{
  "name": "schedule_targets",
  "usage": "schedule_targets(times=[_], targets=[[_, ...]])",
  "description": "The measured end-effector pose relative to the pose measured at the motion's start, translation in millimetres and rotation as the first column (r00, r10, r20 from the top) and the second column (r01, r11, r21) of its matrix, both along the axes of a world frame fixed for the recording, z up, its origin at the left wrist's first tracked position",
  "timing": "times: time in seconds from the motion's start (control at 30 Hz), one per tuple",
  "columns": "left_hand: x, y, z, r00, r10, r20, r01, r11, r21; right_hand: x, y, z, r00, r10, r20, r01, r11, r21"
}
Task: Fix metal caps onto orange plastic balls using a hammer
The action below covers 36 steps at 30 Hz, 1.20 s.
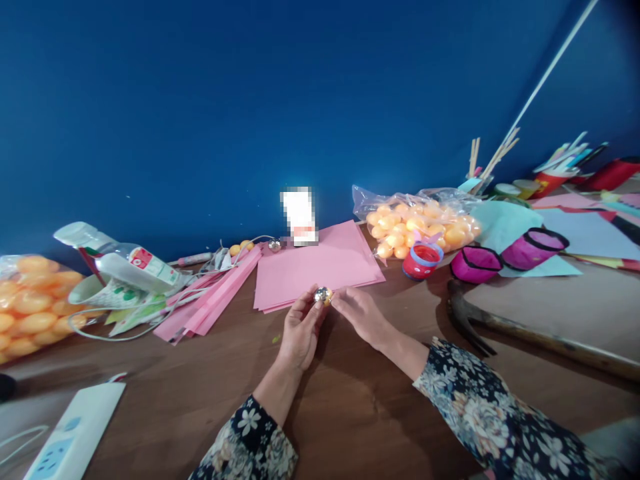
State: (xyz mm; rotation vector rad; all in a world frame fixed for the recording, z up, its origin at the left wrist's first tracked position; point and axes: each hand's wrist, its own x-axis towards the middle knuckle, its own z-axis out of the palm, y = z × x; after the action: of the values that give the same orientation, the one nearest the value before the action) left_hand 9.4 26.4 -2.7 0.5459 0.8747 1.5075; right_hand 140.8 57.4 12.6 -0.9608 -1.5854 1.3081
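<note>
Between thumb and fingers, my left hand point(303, 333) grips a small shiny metal ball point(323, 295), silvery with a golden side. My right hand point(365, 317) pinches at the ball's right edge with thumb and forefinger; its other fingers are curled. Both hands are above the brown table point(345, 427), just in front of a stack of pink paper point(315, 267). A second shiny ball point(274, 245) lies behind the paper's left corner.
Pink strips point(215, 300), a clear bottle point(145, 263) and a power strip point(75, 427) are at left. Bags of orange balls point(37, 303) lie on both sides. A red cup point(423, 259), magenta fabric rings point(475, 265) and a hammer point(540, 330) occupy the right.
</note>
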Motion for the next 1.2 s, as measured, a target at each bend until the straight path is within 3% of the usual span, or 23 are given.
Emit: schedule_targets(times=[0.77, 1.2], targets=[[0.2, 0.0, -3.2, 1.000, -0.012, -0.024, 0.012, 1.000, 0.019, -0.1, 2.0, 0.5, 1.000, 0.029, 0.003, -0.029, 0.999, 0.014], [2.0, 0.3, -5.3, 0.995, 0.030, -0.096, -0.025, 0.998, 0.051, -1.1, 2.7, -6.6, 0.999, -0.051, -0.013, 0.050, 0.997, -0.055]])
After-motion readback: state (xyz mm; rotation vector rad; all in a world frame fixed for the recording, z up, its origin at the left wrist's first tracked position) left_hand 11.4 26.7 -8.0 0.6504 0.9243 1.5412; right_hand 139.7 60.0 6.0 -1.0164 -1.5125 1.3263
